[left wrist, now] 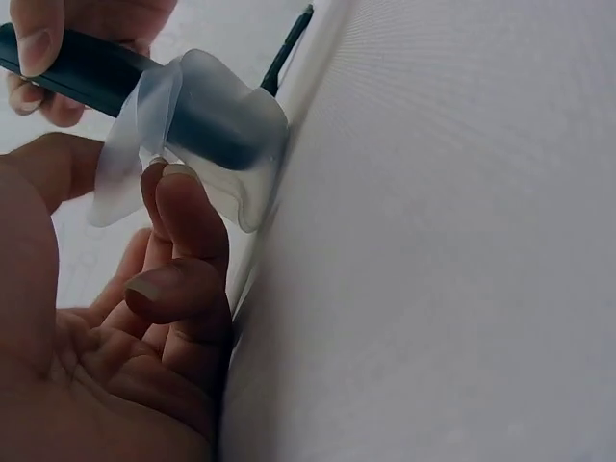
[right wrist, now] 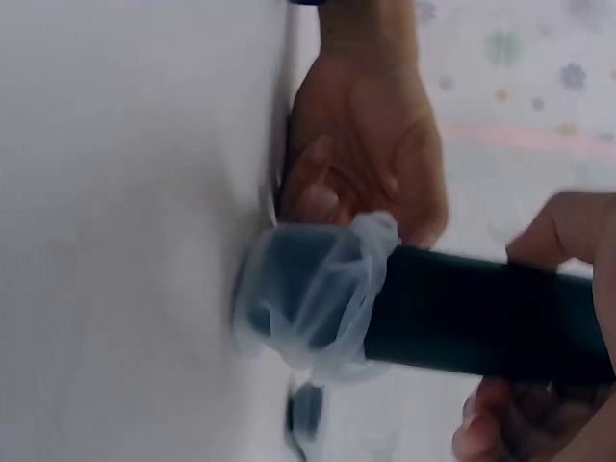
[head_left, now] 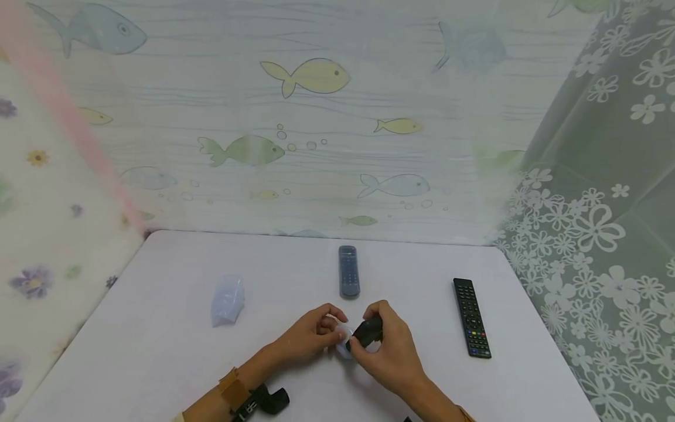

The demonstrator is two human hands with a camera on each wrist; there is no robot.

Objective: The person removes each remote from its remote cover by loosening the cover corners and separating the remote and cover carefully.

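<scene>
My right hand (head_left: 392, 358) grips a black remote control (head_left: 369, 332), thumb on one side and fingers on the other. The far end of this remote sits inside a thin, translucent plastic sleeve (left wrist: 258, 111), its dark shape showing through. At the sleeve's open, crumpled edge, my left hand (head_left: 311, 331) pinches the plastic between thumb and fingertips. In the right wrist view, the sleeve (right wrist: 298, 289) bunches round the remote's end, close over the table. The remote's buttons are hidden in all views.
On the white table (head_left: 132, 351), a dark blue-grey remote (head_left: 348, 272) lies beyond my hands. A black remote (head_left: 471, 316) with coloured buttons lies to the right. Another translucent plastic sleeve (head_left: 228, 300) rests to the left. A fish-patterned curtain (head_left: 316, 193) hangs behind the table.
</scene>
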